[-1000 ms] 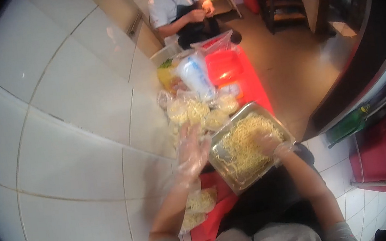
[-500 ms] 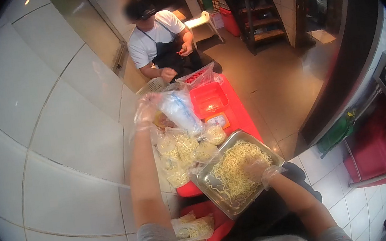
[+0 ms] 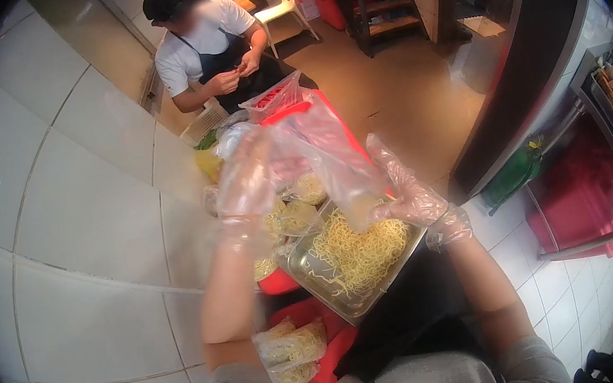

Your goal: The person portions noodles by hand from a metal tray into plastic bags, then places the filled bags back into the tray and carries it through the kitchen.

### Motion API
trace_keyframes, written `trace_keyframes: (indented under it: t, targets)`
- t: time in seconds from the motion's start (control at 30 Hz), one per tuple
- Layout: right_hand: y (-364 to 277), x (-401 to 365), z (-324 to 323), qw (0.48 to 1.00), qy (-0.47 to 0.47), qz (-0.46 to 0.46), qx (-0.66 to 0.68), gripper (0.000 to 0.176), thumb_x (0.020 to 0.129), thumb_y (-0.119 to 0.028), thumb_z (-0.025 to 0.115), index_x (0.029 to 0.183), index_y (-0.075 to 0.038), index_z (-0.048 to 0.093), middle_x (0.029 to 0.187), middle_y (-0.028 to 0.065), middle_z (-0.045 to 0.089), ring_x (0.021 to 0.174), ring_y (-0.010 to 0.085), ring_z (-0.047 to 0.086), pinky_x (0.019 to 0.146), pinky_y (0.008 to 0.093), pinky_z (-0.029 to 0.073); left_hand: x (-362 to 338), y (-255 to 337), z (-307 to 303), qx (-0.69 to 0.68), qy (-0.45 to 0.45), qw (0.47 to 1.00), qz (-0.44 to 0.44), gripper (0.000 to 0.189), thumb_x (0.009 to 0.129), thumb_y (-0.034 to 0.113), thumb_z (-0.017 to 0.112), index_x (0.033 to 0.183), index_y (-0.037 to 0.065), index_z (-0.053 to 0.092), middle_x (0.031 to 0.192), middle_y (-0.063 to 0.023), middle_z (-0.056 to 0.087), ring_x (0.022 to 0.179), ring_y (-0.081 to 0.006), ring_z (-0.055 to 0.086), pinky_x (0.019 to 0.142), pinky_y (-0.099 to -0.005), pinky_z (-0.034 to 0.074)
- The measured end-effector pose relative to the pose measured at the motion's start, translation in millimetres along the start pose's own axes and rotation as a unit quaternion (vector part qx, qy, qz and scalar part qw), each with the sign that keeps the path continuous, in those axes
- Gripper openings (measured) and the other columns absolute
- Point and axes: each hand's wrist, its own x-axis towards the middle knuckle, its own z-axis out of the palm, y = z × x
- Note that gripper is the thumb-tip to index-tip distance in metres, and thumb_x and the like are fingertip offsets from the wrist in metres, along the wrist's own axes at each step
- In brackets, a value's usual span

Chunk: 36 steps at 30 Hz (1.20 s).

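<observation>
My left hand, in a clear plastic glove, is closed on the edge of a clear plastic bag lifted above the table. The bag stretches across toward my right hand, also gloved, whose fingers are spread with the thumb right at the bag's lower end. Below the bag, loose yellow noodles lie in a metal tray. Clear bags of noodles sit beside the tray, partly hidden by my left hand and the lifted bag.
More bagged noodles rest on a red surface at lower left. Across the red table a person sits with hands together, near a bag of red items. A tiled wall borders the left; a pink bin stands right.
My right hand has left the noodles and risen toward the bag. The clear bag is now spread out from my left hand. The other person's hands have come together.
</observation>
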Motion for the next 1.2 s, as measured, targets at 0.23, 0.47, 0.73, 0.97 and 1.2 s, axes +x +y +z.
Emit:
trace_keyframes:
  t: [0.23, 0.47, 0.73, 0.97, 1.2]
  targets:
    - [8.1, -25.2, 4.4, 0.983, 0.0, 0.001, 0.181, 0.129, 0.056, -0.05, 0.086, 0.153, -0.008, 0.014, 0.16, 0.0144, 0.009, 0.149, 0.0257, 0.006, 0.12, 0.0416, 0.008, -1.4, -76.0, -37.4, -0.14, 0.024, 0.975, -0.169, 0.038, 0.095, 0.026, 0.057, 0.121, -0.001, 0.049, 0.108, -0.0197, 0.06, 0.095, -0.0332, 0.065, 0.087, -0.0475, 0.054]
    - [55.8, -23.0, 44.4, 0.997, 0.068, -0.006, -0.039, 0.04, 0.065, -0.013, 0.08, 0.101, -0.003, 0.065, 0.103, 0.0219, 0.065, 0.099, 0.0354, 0.063, 0.086, 0.0437, 0.05, -9.8, -92.4, -41.6, -0.244, 0.014, 0.956, -0.159, 0.053, 0.095, 0.035, 0.057, 0.129, -0.003, 0.041, 0.121, -0.0189, 0.051, 0.114, -0.032, 0.054, 0.095, -0.0475, 0.048]
    - [46.9, -9.5, 96.2, 0.983, 0.078, 0.065, -0.153, 0.023, 0.07, -0.018, 0.078, 0.078, -0.002, 0.064, 0.077, 0.0202, 0.062, 0.074, 0.0398, 0.061, 0.069, 0.0429, 0.051, -115.5, -149.0, 18.6, 0.339, 0.115, 0.917, 0.177, 0.046, 0.091, 0.02, 0.066, 0.125, 0.001, 0.041, 0.113, -0.013, 0.054, 0.098, -0.0242, 0.056, 0.087, -0.0366, 0.05]
    - [15.2, 8.2, 61.7, 0.967, -0.015, 0.156, -0.202, 0.024, 0.075, -0.021, 0.075, 0.073, -0.002, 0.061, 0.071, 0.0187, 0.062, 0.068, 0.0338, 0.063, 0.063, 0.0431, 0.049, -111.1, -136.4, -27.1, -0.225, 0.058, 0.967, -0.107, 0.029, 0.091, -0.005, 0.057, 0.115, 0.012, 0.053, 0.106, -0.0049, 0.059, 0.087, -0.0142, 0.058, 0.076, -0.0281, 0.05]
    - [25.6, 37.6, 63.5, 0.956, -0.079, 0.163, -0.232, 0.025, 0.074, -0.024, 0.077, 0.082, -0.005, 0.063, 0.08, 0.0188, 0.064, 0.08, 0.0326, 0.064, 0.067, 0.0424, 0.049, -113.6, -128.0, -61.0, 0.542, -0.074, 0.836, 0.046, 0.043, 0.081, -0.003, 0.059, 0.123, 0.005, 0.054, 0.107, -0.015, 0.058, 0.097, -0.0255, 0.061, 0.082, -0.0347, 0.049]
